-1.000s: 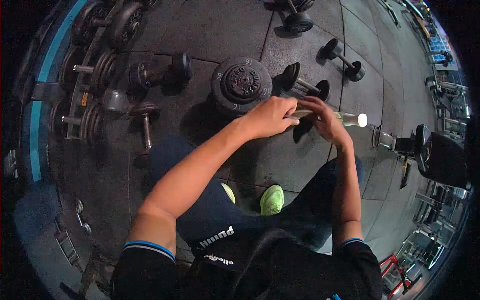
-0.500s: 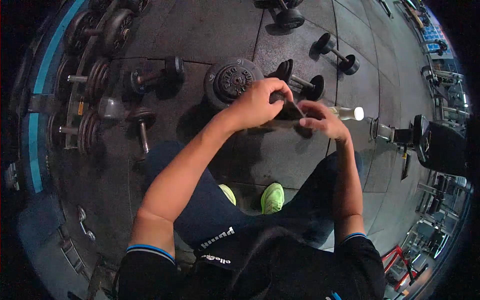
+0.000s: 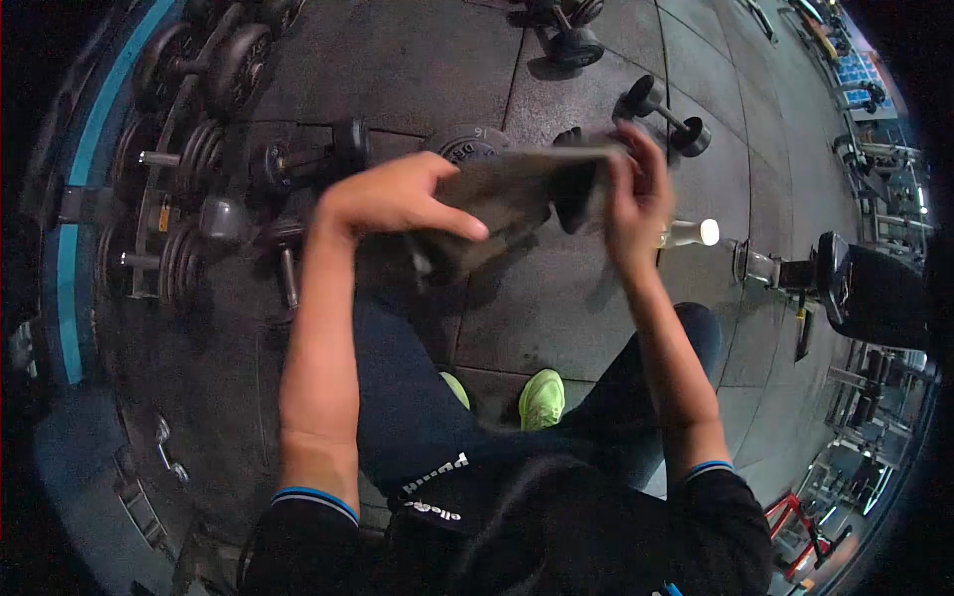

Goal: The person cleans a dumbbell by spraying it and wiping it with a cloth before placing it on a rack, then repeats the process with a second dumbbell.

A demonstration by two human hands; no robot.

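A dark grey-brown cloth [image 3: 507, 189], smeared by motion, stretches in the air between my hands. My left hand [image 3: 402, 199] grips its left end, with the thumb in front and the fingers partly hidden. At the upper right corner, my right hand [image 3: 638, 189] pinches the edge; its fingers are blurred. Behind the cloth, a round weight plate [image 3: 467, 141] on the floor is mostly covered. A dumbbell [image 3: 571, 149] there is also partly hidden.
Dumbbells [image 3: 666, 117] lie on the rubber floor ahead, with others [image 3: 313, 159] to the left. A bottle with a white cap [image 3: 691, 233] is right of my right hand. A plate rack [image 3: 179, 159] stands left, a padded bench [image 3: 874, 293] right.
My hands have moved apart, left hand leftward and right hand slightly up. The cloth, bunched between them before, is now spread out and covers much of the weight plate.
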